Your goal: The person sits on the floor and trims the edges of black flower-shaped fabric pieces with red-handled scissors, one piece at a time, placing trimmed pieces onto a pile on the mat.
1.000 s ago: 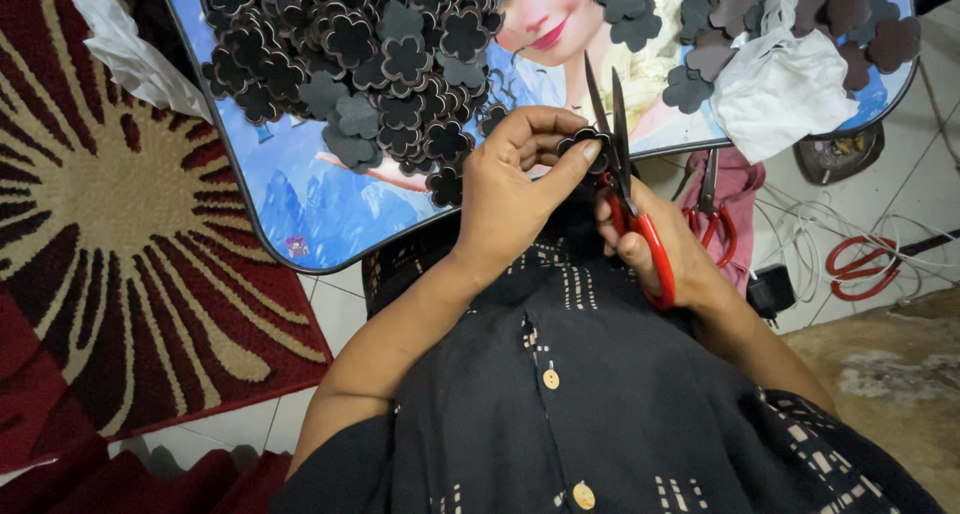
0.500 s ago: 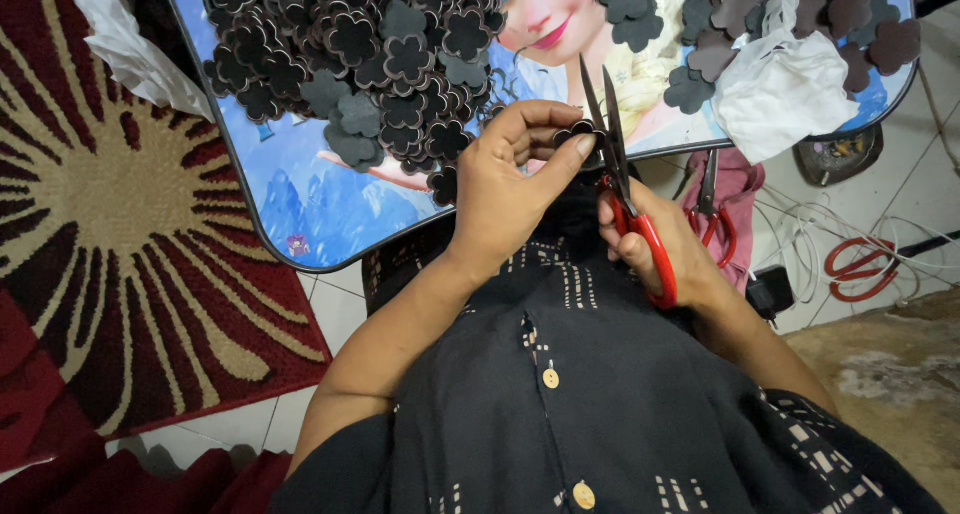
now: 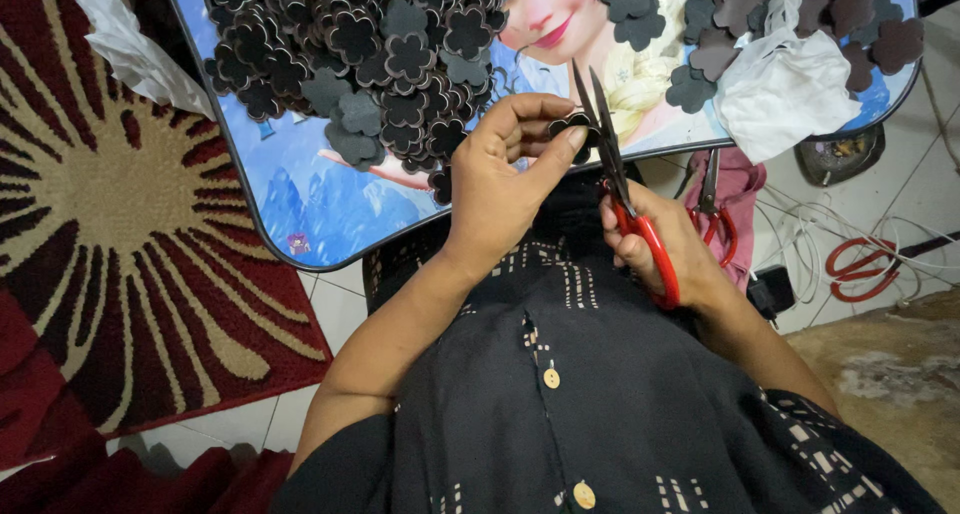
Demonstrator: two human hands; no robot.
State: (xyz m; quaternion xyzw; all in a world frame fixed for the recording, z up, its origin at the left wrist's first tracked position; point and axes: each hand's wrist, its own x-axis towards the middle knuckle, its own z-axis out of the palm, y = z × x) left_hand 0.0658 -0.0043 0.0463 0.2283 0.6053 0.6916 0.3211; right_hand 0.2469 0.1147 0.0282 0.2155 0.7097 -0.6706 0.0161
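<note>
My left hand pinches a small dark flower-shaped cutout between thumb and fingers, just above the near edge of a small blue picture-printed table. My right hand grips red-handled scissors; their blades point up and away, slightly parted, against the cutout's right side. A big heap of dark flower cutouts lies on the table's left half. A smaller group of cutouts lies at the table's far right.
A crumpled white cloth rests on the table's right end. A second pair of red-handled scissors hangs by a pink cloth under the table edge. A red patterned rug lies at left. Cables cross the floor at right.
My left hand has turned the cutout a little between its fingers while the scissors stay at its edge. Both hands remain in nearly the same place.
</note>
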